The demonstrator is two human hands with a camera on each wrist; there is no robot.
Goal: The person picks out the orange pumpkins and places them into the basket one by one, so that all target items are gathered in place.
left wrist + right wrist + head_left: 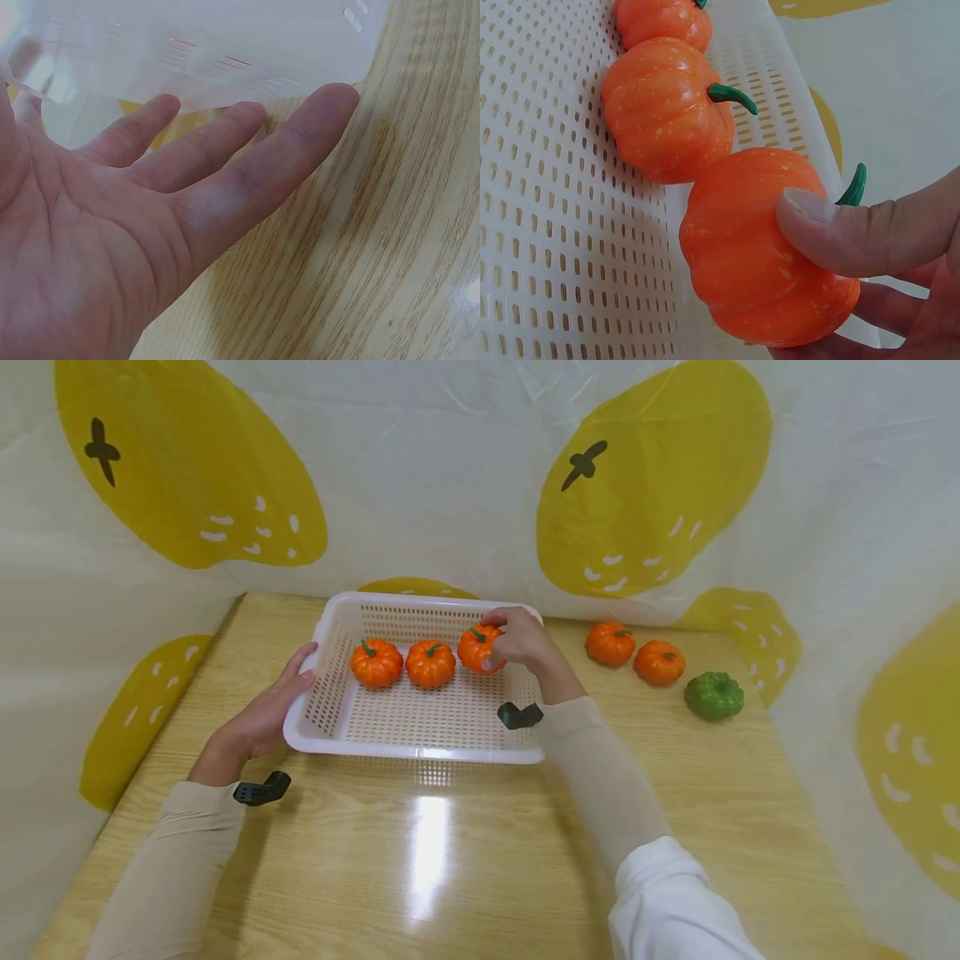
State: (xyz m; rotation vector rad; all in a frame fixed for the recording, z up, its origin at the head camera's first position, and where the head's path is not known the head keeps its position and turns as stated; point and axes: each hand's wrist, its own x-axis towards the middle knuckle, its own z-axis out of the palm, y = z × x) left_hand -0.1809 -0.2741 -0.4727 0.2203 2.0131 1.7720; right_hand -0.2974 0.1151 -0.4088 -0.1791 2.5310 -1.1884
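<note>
A white plastic basket (420,752) with slotted walls stands on the table. Inside, by its back wall, are two orange toy pumpkins, the left pumpkin (377,663) and the middle pumpkin (431,664). My right hand (521,639) pinches a third orange pumpkin (757,247) between thumb and fingers at the basket's right end; its green stem points up past the thumb. At the other end, my left hand (266,710) holds the basket's left rim, thumb over the edge. The left wrist view shows its fingers (247,172) stretched along the outer wall.
On the table (315,860) right of the basket lie two more orange pumpkins, a back one (610,643) and a front one (659,662), plus a green pumpkin-shaped vegetable (714,696). A white curtain (435,485) with yellow fruit prints hangs behind and at the sides.
</note>
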